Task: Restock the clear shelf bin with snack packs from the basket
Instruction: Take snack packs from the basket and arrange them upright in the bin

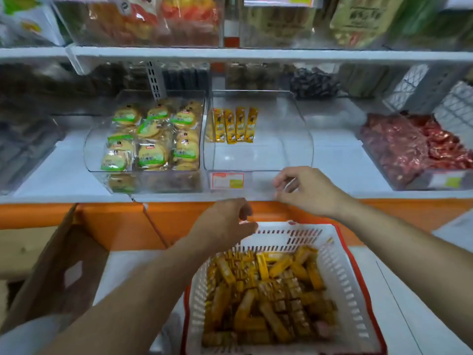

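**Both hands up between basket and bin, nothing clearly held**

From my seat at the feed, I see the clear shelf bin dead centre on the white shelf, nearly bare. Four yellow packs stand upright in a row at its back left corner. A price label sits on its front wall.

The basket, white with slotted walls and a red rim, sits below the shelf, in front of the bin. It is heaped with yellow snack packs lying every which way.

The left hand hangs over the basket's far rim, back of the hand up, fingers loosely curled downward, and I see nothing in it. The right hand is at the bin's front lip, fingers bent, thumb and forefinger close together. I cannot tell whether they pinch the clear edge or only hover at it.

Left of the bin, touching it, is a second clear bin of round biscuits in green-labelled wraps. Well to the right lies a bin of red-wrapped sweets. A cardboard box stands open at lower left.
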